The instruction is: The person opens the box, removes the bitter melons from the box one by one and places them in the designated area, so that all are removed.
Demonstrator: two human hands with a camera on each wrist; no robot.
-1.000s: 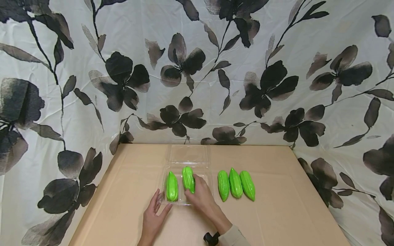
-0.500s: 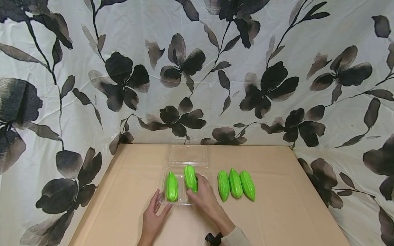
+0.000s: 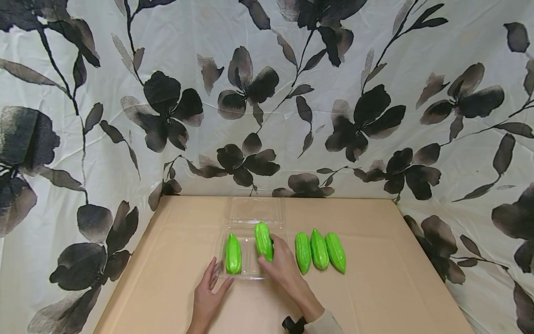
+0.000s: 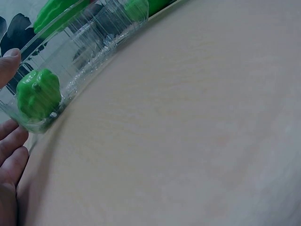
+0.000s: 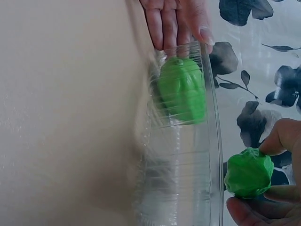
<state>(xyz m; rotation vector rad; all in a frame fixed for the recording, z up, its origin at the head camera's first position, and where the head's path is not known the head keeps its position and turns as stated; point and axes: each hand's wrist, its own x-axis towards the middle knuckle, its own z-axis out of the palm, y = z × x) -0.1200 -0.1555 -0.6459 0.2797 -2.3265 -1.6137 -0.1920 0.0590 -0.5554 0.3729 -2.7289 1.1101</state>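
Observation:
A clear plastic clamshell container [image 3: 249, 266] sits open on the table, its lid [image 3: 255, 211] folded back. My left hand [image 3: 208, 294] holds its front left corner, thumb at the front and fingers along the left side. One bright green bitter melon [image 3: 233, 255] lies lengthwise inside at the left. My right hand [image 3: 288, 271] grips a second green bitter melon [image 3: 263, 239] over the container's right part. In the right wrist view this held bitter melon [image 5: 249, 173] is above the container's rim, pinched between thumb and fingers.
Three more green bitter melons [image 3: 319, 250] lie side by side to the right of the container. The light brown tabletop [image 3: 375, 287] meets a white floral cloth [image 3: 308, 153] behind and at both sides. A dark band [image 3: 294, 324] is on my right wrist.
My right hand has moved the gripped bitter melon rightwards and slightly away from me, over the container. The left hand and the other bitter melons have stayed in place.

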